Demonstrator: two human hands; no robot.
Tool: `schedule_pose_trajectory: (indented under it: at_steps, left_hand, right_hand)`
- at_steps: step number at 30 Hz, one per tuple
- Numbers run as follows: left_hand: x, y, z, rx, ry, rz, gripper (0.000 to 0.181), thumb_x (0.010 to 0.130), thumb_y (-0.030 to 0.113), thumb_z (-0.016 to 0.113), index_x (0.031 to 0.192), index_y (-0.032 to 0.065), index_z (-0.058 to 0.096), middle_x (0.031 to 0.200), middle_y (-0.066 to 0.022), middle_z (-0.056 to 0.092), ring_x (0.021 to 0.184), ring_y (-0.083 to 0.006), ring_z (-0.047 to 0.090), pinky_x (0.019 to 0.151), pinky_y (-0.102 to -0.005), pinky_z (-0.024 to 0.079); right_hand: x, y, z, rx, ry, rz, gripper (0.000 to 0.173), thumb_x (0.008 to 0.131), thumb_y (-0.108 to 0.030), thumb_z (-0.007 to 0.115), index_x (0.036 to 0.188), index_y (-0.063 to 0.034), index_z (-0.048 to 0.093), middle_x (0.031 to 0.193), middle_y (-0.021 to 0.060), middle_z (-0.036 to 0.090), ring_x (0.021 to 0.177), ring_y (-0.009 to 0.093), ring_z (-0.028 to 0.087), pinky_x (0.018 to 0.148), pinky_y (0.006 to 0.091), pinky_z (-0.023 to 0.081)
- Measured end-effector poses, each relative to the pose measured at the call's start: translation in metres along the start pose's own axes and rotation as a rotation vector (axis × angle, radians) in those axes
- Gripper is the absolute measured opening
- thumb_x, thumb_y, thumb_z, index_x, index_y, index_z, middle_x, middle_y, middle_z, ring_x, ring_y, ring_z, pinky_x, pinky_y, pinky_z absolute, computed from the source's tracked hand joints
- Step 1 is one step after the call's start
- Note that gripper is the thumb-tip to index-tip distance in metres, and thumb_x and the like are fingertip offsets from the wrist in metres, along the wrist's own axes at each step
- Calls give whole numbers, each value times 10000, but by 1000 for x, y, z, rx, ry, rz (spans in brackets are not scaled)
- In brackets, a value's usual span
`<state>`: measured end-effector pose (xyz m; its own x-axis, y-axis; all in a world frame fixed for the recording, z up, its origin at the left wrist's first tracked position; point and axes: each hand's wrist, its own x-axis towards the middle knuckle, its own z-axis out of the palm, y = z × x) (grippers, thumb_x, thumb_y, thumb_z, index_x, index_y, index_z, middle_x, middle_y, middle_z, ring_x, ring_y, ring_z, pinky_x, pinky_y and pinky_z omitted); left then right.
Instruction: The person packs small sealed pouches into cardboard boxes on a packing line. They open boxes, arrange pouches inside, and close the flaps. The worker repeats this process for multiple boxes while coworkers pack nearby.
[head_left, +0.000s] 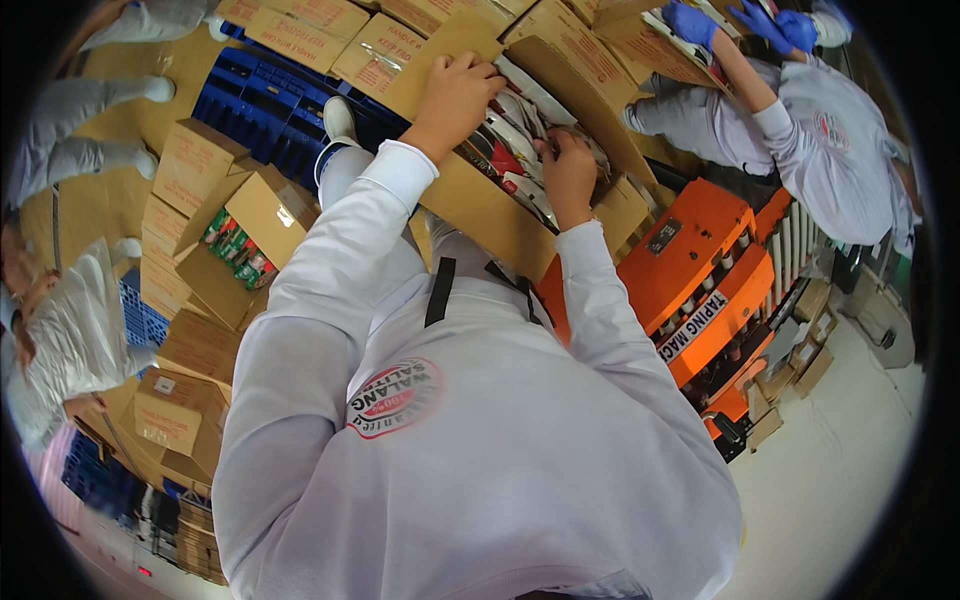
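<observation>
An open cardboard carton (487, 214) stands in front of me, its flaps raised. Inside lie several plastic food packs (514, 146) in white, red and black, stacked close together. My left hand (457, 97) grips the raised left flap (416, 71), with its fingers bent over the edge. Inside the carton, my right hand (568, 176) rests on the packs with its fingers curled; whether it pinches a pack is not clear.
An orange taping machine (682, 247) with rollers is at the right. Beyond it, a co-worker (832, 142) in blue gloves handles another carton (637, 37). At left are blue pallets (262, 105), stacked cartons (187, 165) and an open carton (217, 281) of green-red packs. Other people stand farther left.
</observation>
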<state>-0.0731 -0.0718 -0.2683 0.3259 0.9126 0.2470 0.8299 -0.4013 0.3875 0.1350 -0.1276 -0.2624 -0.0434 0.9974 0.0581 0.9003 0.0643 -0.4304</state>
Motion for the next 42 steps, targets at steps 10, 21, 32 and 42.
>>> schedule_pose_trajectory:
  at_steps: [10, 21, 32, 42]
  left_hand:
    - [41, -13, 0, -23, -187, 219, 192, 738, 87, 576, 859, 104, 724, 861, -35, 656, 945, -230, 560, 859, -369, 412]
    - [-12, -3, -75, -256, -78, 289, 285, 663, -3, 652, 915, 114, 717, 872, 9, 655, 897, -206, 564, 808, -355, 394]
    - [-28, 2, -77, -218, -30, 219, 322, 651, 0, 684, 932, 152, 724, 898, 45, 668, 875, -166, 569, 810, -335, 367]
    - [31, 2, -43, 56, 173, -88, 160, 752, 151, 704, 909, 166, 731, 904, 18, 667, 985, -224, 544, 839, -353, 390]
  right_hand:
    - [9, 9, 26, 167, -7, 172, 152, 755, -37, 689, 907, -28, 679, 852, 157, 648, 780, 334, 628, 685, 405, 489]
    - [-17, -22, -50, 347, 32, -136, 162, 689, 66, 640, 811, -40, 627, 761, 89, 606, 718, 294, 558, 639, 378, 472]
    - [-21, -31, -50, 359, 71, -121, 148, 704, 61, 635, 809, -43, 622, 757, 72, 595, 732, 277, 553, 644, 365, 472]
    - [14, -5, 6, 121, 109, -48, 88, 763, -102, 672, 835, -61, 641, 825, 98, 623, 817, 326, 582, 713, 408, 483]
